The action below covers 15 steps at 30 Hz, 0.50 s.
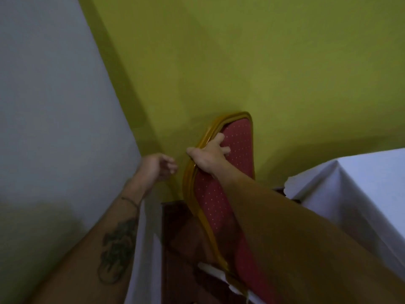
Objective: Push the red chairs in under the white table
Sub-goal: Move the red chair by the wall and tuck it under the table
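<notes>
A red chair (237, 150) with a dotted padded back and a golden wooden frame stands in the middle of the view, close to the yellow-green wall. My right hand (208, 157) grips the left edge of its backrest, thumb on the frame and fingers on the red padding. My left hand (158, 166) hovers just left of the chair with fingers loosely apart, holding nothing. The white table (350, 183), covered by a white cloth, sits to the right of the chair. The chair's seat and legs are hidden behind my right arm.
A yellow-green wall (241, 62) fills the view ahead and meets a grey-white wall (54, 106) on the left. A dark reddish-brown floor or panel (175, 227) shows below the chair. White cloth (142, 249) hangs at lower left.
</notes>
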Tool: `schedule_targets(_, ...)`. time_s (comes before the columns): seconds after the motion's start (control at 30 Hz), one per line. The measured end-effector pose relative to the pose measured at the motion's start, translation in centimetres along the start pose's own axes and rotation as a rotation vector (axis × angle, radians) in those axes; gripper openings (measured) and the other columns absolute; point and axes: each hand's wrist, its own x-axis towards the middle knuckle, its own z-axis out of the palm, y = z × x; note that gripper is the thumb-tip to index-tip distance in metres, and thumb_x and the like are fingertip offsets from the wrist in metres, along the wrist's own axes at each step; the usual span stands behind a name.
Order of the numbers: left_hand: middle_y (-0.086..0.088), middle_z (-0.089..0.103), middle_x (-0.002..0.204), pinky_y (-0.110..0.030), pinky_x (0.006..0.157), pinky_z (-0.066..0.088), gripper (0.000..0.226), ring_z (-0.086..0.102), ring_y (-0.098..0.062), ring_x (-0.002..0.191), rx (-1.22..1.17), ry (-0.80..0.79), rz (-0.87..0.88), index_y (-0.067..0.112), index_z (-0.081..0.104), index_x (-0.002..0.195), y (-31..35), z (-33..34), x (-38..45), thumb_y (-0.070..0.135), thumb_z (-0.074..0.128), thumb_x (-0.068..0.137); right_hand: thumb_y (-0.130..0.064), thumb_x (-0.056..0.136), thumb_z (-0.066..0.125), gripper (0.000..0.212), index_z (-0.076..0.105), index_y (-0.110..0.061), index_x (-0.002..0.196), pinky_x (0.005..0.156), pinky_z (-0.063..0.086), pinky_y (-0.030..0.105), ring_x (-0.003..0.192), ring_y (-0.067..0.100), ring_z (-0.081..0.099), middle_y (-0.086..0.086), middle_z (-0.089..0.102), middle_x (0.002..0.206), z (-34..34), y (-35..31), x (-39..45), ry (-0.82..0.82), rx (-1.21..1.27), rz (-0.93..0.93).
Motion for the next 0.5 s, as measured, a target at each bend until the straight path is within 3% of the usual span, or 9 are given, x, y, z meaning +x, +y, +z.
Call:
schedule_targets(0.13, 0.000, 0.062, 0.074, -0.025, 0.056, 0.034, 0.016, 0.053, -0.012, 0.063, 0.147, 0.005, 0.191, 0.014, 0.057, 0.102, 6.6, 1.7, -1.2, 0.017, 0.041, 0.102, -0.046, 0.075, 0.074, 0.090, 0.011, -0.029, 0.138, 0.104, 0.039, 0.053, 0.135, 0.052, 0.031, 0.018, 0.021, 0.145, 0.3, 1.9, -4.7, -0.017, -0.009, -0.024)
schedule_targets(0.23, -0.006, 0.065, 0.086, -0.029, 0.061, 0.039, 0.012, 0.058, -0.021, 0.076, 0.441, -0.079, 0.337, 0.014, 0.062, 0.090, 9.3, 5.0, -1.6, 0.021, 0.053, 0.095, -0.042, 0.075, 0.074, 0.090, 0.010, -0.032, 0.138, 0.105, 0.038, 0.056, 0.134, 0.053, 0.029, 0.016, 0.021, 0.142, 0.8, 3.3, -7.3, -0.047, -0.010, -0.050)
schedule_targets(0.37, -0.018, 0.061, 0.125, -0.040, 0.097, 0.049, 0.054, 0.058, -0.031, 0.115, 1.022, -0.189, 0.379, 0.002, 0.061, 0.129, 8.7, 8.6, -3.7, 0.042, 0.060, 0.093, -0.039, 0.076, 0.079, 0.111, -0.004, -0.040, 0.150, 0.108, 0.036, 0.057, 0.138, 0.052, 0.026, 0.017, 0.018, 0.147, 0.9, 5.4, -10.8, -0.094, -0.016, -0.048)
schedule_targets(0.43, -0.015, 0.059, 0.106, -0.039, 0.089, 0.050, 0.040, 0.057, -0.028, 0.101, 1.252, -0.203, 0.408, 0.002, 0.065, 0.113, 7.5, 9.5, -4.5, 0.036, 0.059, 0.093, -0.041, 0.074, 0.085, 0.127, -0.013, -0.040, 0.155, 0.111, 0.034, 0.057, 0.141, 0.051, 0.024, 0.018, 0.016, 0.151, 0.9, 6.5, -12.5, -0.106, -0.027, -0.050)
schedule_targets(0.5, -0.008, 0.052, 0.095, -0.038, 0.079, 0.047, 0.020, 0.051, -0.025, 0.089, 1.346, -0.182, 0.425, 0.011, 0.057, 0.094, 6.7, 9.7, -5.6, 0.030, 0.058, 0.094, -0.046, 0.072, 0.087, 0.139, -0.022, -0.036, 0.157, 0.115, 0.031, 0.057, 0.146, 0.050, 0.020, 0.019, 0.011, 0.158, 0.7, 7.6, -13.9, -0.118, -0.027, -0.055)
